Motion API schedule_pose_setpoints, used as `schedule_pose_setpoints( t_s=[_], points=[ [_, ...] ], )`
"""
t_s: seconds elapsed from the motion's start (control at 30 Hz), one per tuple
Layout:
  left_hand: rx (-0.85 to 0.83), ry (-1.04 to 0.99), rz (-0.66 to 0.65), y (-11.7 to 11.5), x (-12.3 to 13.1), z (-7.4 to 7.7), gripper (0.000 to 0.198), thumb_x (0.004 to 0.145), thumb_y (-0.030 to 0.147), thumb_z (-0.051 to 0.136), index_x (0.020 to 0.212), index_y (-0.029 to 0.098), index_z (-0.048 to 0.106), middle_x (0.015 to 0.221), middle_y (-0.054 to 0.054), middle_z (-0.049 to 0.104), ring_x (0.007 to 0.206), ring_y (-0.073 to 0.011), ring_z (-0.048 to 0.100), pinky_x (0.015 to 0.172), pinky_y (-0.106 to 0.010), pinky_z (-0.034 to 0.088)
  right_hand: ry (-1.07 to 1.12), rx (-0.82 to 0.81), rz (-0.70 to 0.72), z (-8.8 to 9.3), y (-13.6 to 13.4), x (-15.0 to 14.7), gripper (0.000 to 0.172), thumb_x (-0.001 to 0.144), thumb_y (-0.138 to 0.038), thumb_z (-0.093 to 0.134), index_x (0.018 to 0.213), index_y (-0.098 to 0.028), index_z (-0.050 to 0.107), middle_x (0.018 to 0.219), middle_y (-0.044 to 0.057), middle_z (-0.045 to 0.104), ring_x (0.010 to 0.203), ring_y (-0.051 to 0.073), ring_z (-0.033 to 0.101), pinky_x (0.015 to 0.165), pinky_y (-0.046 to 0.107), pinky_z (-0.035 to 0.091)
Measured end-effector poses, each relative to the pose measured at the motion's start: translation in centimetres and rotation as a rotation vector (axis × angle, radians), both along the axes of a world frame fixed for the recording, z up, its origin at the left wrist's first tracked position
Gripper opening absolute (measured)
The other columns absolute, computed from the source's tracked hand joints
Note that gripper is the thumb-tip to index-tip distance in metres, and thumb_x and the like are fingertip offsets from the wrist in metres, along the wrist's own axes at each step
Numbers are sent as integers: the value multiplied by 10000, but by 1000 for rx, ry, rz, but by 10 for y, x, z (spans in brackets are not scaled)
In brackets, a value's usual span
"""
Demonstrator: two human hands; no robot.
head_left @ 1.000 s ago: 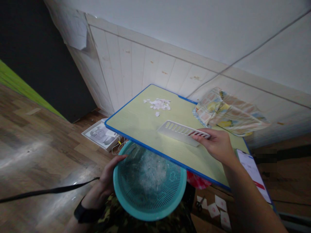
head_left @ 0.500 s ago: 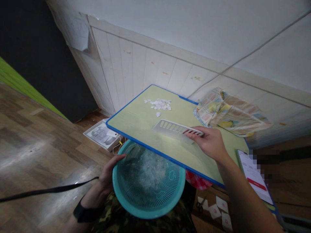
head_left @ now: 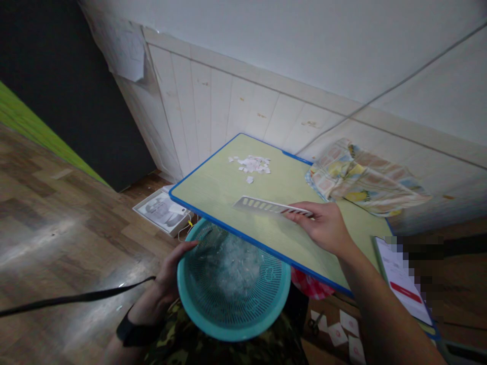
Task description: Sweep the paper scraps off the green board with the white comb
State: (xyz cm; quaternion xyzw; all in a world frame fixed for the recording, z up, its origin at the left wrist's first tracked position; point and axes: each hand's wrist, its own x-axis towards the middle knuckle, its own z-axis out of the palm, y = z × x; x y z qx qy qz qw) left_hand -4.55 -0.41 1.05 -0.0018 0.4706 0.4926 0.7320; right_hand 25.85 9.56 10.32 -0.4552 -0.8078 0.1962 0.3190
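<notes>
My right hand (head_left: 319, 225) grips the end of a flat white slotted scraper (head_left: 262, 207), held low over the green tabletop (head_left: 304, 251). A row of oval openings runs along its upper edge. Whether its lower edge touches the table is hard to tell. With its thumb over the rim, my left hand (head_left: 171, 268) holds a turquoise plastic colander (head_left: 228, 332) on my lap, partly under the table edge. Clear, shiny scraps (head_left: 236, 268) lie inside the colander. Farther back on the tabletop is a small heap of torn white paper pieces (head_left: 253, 165).
A patterned cloth (head_left: 365, 180) lies at the table's right rear, and a clipboard with papers (head_left: 403, 279) at its right end. On the floor are an open white box (head_left: 162, 213), scissors (head_left: 314, 323) and several white cards (head_left: 338, 334). A panelled wall (head_left: 236, 106) stands behind.
The scraper has moved slightly left and towards me, and it is tilted so that less of its face shows. My left hand stays on the colander.
</notes>
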Motion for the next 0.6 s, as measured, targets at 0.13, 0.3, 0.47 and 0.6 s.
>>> schedule_pose_setpoints(
  t_s=[0.13,0.3,0.47,0.6],
  points=[
    [7,10,9,0,0,-3,328,897,107,561,653,86,780,578,-131,772,458,-218,705,489,-289,594,-46,38,-19,3,-23,6,138,863,-271,683,907,-236,809,875,24,807,698,189,748,618,251,557],
    [5,15,-17,0,1,-10,234,857,141,639,680,103,788,603,-121,783,481,-228,711,520,-305,602,-78,81,-43,4,-50,5,135,873,-246,670,881,-255,804,832,13,804,661,191,755,584,249,559],
    [11,24,-48,0,3,-11,239,863,151,635,687,86,783,602,-125,779,492,-228,710,538,-317,604,-93,123,-10,10,-67,-1,162,885,-209,646,879,-268,797,817,5,802,666,193,764,593,250,573],
    [21,17,-44,0,4,-10,246,871,151,624,689,91,779,592,-105,774,487,-213,704,539,-304,602,-89,148,-13,16,-71,-2,173,875,-204,642,882,-281,798,812,0,800,663,197,766,579,251,580]
  ],
)
